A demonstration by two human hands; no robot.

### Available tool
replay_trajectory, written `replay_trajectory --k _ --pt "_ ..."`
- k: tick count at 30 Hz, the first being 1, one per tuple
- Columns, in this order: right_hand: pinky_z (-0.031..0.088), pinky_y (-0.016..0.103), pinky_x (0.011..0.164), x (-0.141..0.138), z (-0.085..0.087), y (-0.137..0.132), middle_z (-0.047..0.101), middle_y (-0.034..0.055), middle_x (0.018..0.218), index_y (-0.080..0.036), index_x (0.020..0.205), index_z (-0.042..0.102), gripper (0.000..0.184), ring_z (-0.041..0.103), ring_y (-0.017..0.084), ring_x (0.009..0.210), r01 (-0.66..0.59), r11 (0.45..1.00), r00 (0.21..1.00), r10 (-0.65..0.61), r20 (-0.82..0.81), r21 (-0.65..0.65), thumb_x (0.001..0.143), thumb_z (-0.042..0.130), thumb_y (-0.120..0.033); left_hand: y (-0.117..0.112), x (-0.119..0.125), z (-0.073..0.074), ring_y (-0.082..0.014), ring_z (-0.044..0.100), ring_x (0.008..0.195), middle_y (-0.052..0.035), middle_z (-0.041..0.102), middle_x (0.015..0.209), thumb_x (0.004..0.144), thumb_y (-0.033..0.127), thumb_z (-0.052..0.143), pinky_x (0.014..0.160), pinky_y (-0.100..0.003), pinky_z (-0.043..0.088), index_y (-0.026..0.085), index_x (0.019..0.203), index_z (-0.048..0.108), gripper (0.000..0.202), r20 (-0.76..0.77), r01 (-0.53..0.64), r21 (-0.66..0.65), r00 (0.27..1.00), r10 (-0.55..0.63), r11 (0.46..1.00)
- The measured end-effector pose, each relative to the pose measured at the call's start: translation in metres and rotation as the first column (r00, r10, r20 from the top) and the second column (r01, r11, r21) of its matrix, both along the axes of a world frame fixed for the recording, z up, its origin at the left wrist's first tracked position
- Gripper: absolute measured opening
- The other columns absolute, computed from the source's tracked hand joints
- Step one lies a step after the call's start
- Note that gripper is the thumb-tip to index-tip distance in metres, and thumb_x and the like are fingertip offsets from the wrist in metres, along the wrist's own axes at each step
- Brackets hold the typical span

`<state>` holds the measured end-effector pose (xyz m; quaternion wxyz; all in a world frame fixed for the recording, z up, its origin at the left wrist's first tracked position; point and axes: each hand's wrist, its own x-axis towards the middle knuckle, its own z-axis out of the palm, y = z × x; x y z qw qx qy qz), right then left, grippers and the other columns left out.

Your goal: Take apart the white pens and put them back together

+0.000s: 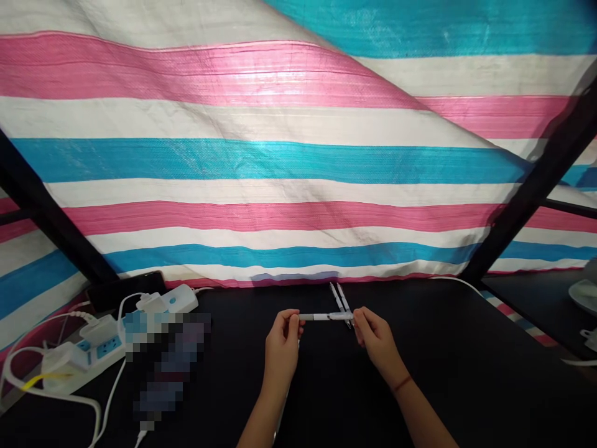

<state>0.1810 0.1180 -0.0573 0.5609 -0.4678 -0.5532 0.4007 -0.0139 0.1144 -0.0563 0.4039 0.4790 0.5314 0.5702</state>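
Observation:
A white and grey pen (319, 317) is stretched level between my two hands, above the black tabletop (373, 398). My left hand (283, 339) pinches its left end between thumb and fingers. At the other end, by the clear part, my right hand (373, 333) has its fingers closed on the same pen. Two more white pens (344, 297) lie side by side on the table just beyond, partly hidden behind the held one. Some thin light-edged thing shows along my left forearm, mostly hidden.
A white power strip (109, 348) with several plugs and cables occupies the left side. A blurred-out phone-like object (172, 367) lies beside it, and a dark phone (125, 289) leans behind. Black frame bars (532, 193) and a striped sheet (280, 162) bound the table's back.

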Motion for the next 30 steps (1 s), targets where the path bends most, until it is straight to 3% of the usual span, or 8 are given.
replay_trajectory --k 3,7,10,14,18,25,30 --pt "0.026 0.021 0.037 -0.001 -0.002 0.002 0.032 -0.0068 0.047 -0.020 0.059 0.043 0.042 0.031 0.008 0.040 0.019 1.000 0.992 -0.020 -0.125 -0.012 0.085 0.050 -0.053 -0.003 0.004 0.000 -0.0165 0.061 0.069 -0.0033 0.064 0.076 0.080 0.048 0.055 0.065 -0.027 0.048 0.018 0.093 0.060 0.034 0.005 0.019 0.020 1.000 -0.019 1.000" --pt "0.042 0.023 0.040 -0.007 0.004 0.001 0.055 0.0000 0.064 -0.020 0.086 0.051 0.035 0.052 0.013 0.050 0.036 0.999 0.960 -0.042 -0.276 -0.027 0.083 0.053 -0.055 -0.008 0.015 -0.001 -0.0161 0.061 0.067 -0.0044 0.065 0.078 0.083 0.045 0.052 0.063 -0.028 0.047 0.018 0.096 0.058 0.031 0.003 0.079 0.019 0.997 -0.079 0.997" --pt "0.050 0.028 0.044 -0.010 0.009 -0.002 0.063 0.0051 0.082 -0.022 0.100 0.048 0.041 0.061 0.018 0.060 0.049 0.998 0.942 -0.062 -0.329 -0.049 0.076 0.063 -0.052 -0.013 0.022 0.001 -0.0162 0.061 0.067 -0.0054 0.066 0.082 0.085 0.044 0.050 0.062 -0.028 0.047 0.017 0.092 0.057 0.029 0.012 0.175 -0.023 0.985 -0.174 0.984" --pt "0.052 0.030 0.049 -0.010 0.010 -0.003 0.066 0.0041 0.078 -0.023 0.108 0.045 0.048 0.060 0.017 0.057 0.090 0.994 0.931 -0.108 -0.350 -0.067 0.073 0.068 -0.047 -0.021 0.026 0.012 -0.0166 0.060 0.067 -0.0044 0.066 0.074 0.085 0.042 0.050 0.064 -0.027 0.045 0.018 0.079 0.059 0.027 -0.066 0.334 -0.086 0.938 -0.340 0.939" --pt "0.050 0.029 0.047 -0.010 0.008 -0.002 0.066 0.0016 0.069 -0.023 0.109 0.044 0.051 0.056 0.014 0.047 0.120 0.992 0.942 -0.122 -0.312 -0.026 0.072 0.069 -0.045 -0.029 0.030 0.019 -0.0165 0.060 0.066 -0.0030 0.066 0.076 0.086 0.040 0.048 0.064 -0.026 0.045 0.021 0.103 0.063 0.030 -0.142 0.456 -0.115 0.872 -0.469 0.882" --pt "0.053 0.027 0.044 -0.013 0.008 0.000 0.064 0.0021 0.074 -0.021 0.115 0.053 0.057 0.060 0.017 0.057 0.133 0.990 0.953 -0.138 -0.270 -0.034 0.068 0.073 -0.045 -0.030 0.036 0.007 -0.0164 0.061 0.064 -0.0002 0.062 0.070 0.082 0.033 0.053 0.061 -0.025 0.044 0.021 0.096 0.063 0.020 -0.189 0.392 -0.096 0.895 -0.404 0.915" --pt "0.052 0.026 0.043 -0.013 0.005 -0.001 0.068 0.0062 0.080 -0.020 0.107 0.053 0.052 0.062 0.018 0.057 0.097 0.995 0.952 -0.104 -0.288 -0.038 0.066 0.074 -0.045 -0.030 0.036 0.007 -0.0154 0.063 0.064 -0.0035 0.065 0.082 0.087 0.036 0.045 0.059 -0.025 0.046 0.020 0.100 0.063 0.027 -0.130 0.457 -0.148 0.870 -0.475 0.877"
